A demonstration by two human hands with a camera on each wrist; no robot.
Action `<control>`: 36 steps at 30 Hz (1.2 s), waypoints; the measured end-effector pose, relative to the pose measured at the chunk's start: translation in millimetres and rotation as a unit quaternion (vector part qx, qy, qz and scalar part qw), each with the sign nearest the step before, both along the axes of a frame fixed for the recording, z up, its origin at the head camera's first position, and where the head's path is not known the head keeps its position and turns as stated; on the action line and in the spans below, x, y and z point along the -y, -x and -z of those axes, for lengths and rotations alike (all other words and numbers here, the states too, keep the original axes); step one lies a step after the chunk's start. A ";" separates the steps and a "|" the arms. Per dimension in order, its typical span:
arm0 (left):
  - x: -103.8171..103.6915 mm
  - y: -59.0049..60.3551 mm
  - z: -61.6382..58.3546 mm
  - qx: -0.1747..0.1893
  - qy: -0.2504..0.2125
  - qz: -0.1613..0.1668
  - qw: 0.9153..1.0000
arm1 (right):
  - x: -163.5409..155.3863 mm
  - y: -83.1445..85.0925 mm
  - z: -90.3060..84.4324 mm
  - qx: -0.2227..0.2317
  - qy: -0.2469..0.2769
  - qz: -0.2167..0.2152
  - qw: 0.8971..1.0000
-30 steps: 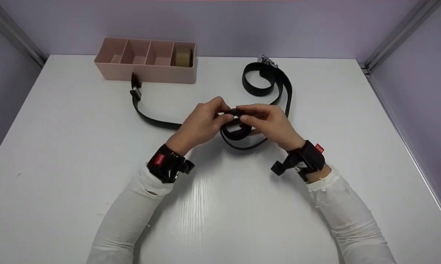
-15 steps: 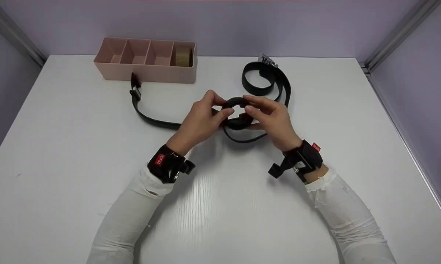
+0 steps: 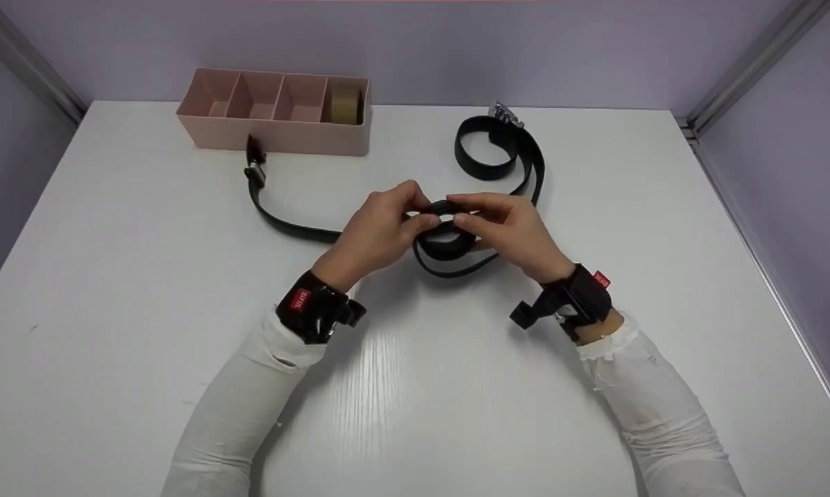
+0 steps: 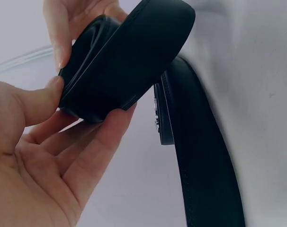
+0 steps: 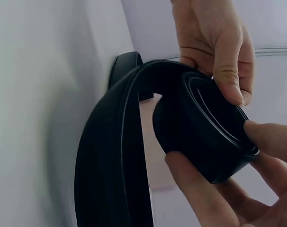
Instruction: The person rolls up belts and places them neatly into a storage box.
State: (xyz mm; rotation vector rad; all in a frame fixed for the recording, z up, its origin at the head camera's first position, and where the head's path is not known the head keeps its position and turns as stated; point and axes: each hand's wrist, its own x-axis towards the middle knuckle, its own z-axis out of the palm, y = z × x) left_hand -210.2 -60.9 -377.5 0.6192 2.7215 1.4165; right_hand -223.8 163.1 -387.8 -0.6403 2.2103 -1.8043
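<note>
Both hands hold a rolled coil of black belt (image 3: 446, 240) just above the white table (image 3: 415, 386). My left hand (image 3: 415, 221) pinches the coil's left side between thumb and fingers. On the other side my right hand (image 3: 467, 221) grips it. In the left wrist view the coil (image 4: 124, 61) sits between my left hand (image 4: 63, 142) and the right hand's fingers (image 4: 63, 28). From the right wrist, the coil (image 5: 200, 123) lies in my right hand (image 5: 219, 189), with left fingers (image 5: 214, 42) on top. A loose loop of strap (image 3: 456, 270) hangs below.
A black strap (image 3: 283, 224) with a buckle (image 3: 254, 172) runs off to the left. Another black belt (image 3: 525, 155) with a silver buckle (image 3: 503, 114) lies at the back right. A pink divided box (image 3: 277, 138) at the back holds a tan roll (image 3: 346, 107).
Half a second ago the hands carried the coil a little farther away; now they are back nearer. The loose loop under the coil is slightly smaller.
</note>
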 end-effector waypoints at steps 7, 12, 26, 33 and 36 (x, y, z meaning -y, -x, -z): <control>0.2 -1.5 1.2 0.016 0.024 0.004 1.000 | 1.4 0.4 3.4 -0.024 -0.026 -0.004 0.999; -1.2 -0.1 1.9 0.037 -0.010 0.000 0.999 | 2.7 0.5 5.4 -0.023 0.021 0.016 0.999; -2.1 0.8 1.6 0.030 -0.032 -0.018 0.999 | 1.5 2.6 7.5 0.018 0.102 0.054 0.993; 0.3 -0.6 0.1 0.011 0.004 -0.006 1.000 | 2.7 -2.7 -5.5 -0.002 0.018 0.020 1.000; 0.7 -1.0 0.7 0.006 0.025 0.007 1.000 | 6.3 -8.6 -15.9 -0.026 -0.031 0.005 0.999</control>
